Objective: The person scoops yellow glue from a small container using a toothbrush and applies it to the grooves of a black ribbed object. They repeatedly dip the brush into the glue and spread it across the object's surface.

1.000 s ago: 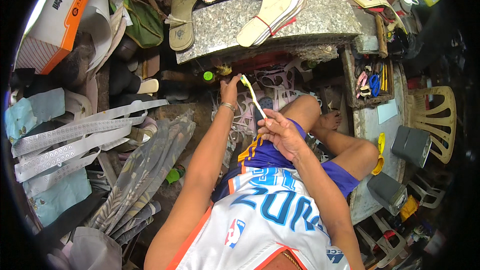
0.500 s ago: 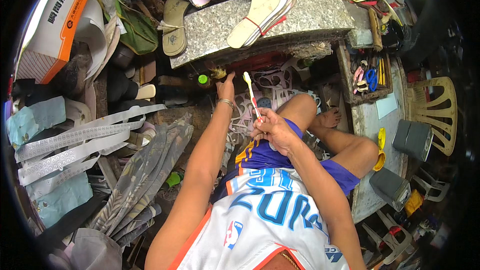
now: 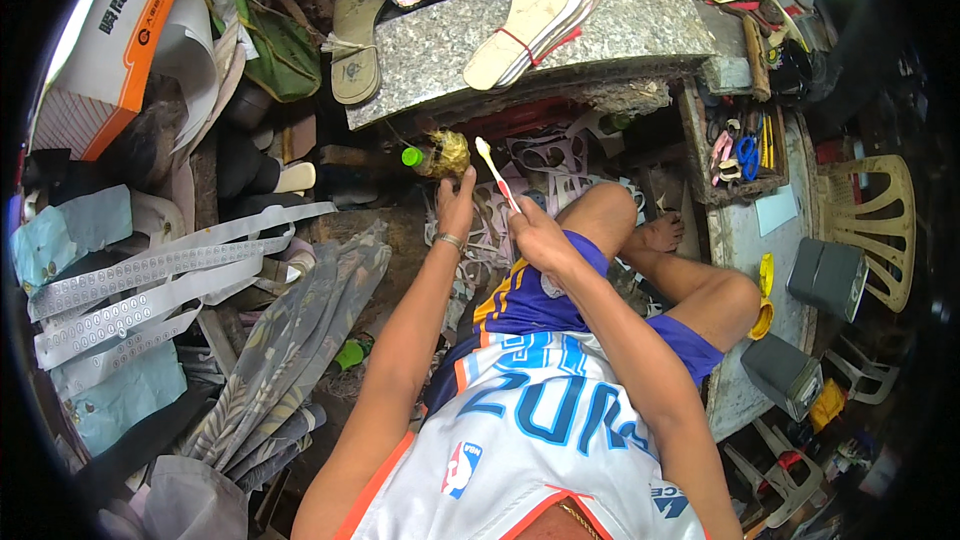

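The left hand [image 3: 456, 202] reaches forward to a small glue-crusted bottle [image 3: 443, 154] with a green cap, which lies just below the front edge of the stone slab [image 3: 640, 30]. The fingertips rest against the bottle's near side; whether they are curled around it or only touching cannot be told from here. A metal bracelet [image 3: 449, 239] sits on that wrist.

The right hand [image 3: 535, 235] is just to the right of the bottle and a little nearer the body, its fingers closed together around the handle of a toothbrush [image 3: 496, 173]. The brush slants up and to the left, its pale head ending close beside the bottle — touching or not is unclear.

On top of the slab lies a stack of pale sandal soles [image 3: 535, 15] bound with a red band. Left of the slab a single tan sandal [image 3: 355, 45] rests sole-up. Right of the slab stands a wooden tray [image 3: 740, 145] with blue-handled scissors in it, and beyond that a cream plastic chair [image 3: 870, 225]. Well left of the bottle, long white perforated strips [image 3: 150, 280] lie spread out — under them, folded patterned cloth [image 3: 300, 340].
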A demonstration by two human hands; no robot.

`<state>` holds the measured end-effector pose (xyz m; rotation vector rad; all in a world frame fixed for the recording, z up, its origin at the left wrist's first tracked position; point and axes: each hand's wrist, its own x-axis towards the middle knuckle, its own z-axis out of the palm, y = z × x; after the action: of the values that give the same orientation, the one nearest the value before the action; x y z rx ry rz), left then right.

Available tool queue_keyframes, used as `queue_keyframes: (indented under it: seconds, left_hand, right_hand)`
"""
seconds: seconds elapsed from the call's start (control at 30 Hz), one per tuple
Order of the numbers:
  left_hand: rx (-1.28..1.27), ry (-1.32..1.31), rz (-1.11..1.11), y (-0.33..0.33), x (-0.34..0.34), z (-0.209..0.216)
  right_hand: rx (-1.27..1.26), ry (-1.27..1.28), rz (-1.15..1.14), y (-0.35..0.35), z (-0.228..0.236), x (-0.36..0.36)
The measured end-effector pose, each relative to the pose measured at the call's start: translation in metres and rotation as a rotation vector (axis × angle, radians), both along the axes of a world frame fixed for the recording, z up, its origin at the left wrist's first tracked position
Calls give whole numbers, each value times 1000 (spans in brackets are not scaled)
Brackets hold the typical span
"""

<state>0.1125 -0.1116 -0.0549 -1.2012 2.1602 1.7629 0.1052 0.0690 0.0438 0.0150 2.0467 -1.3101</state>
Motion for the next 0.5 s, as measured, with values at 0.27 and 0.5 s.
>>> queue_keyframes:
  seconds: [0.27,0.5]
  left_hand:
    - [92,59,-94,2,20,-1]
    - [-48,122,-169,5,19,-6]
  right_hand:
    - [100,355,2,-40,-4,-21]
    - [192,582,125,-45,0,-19]
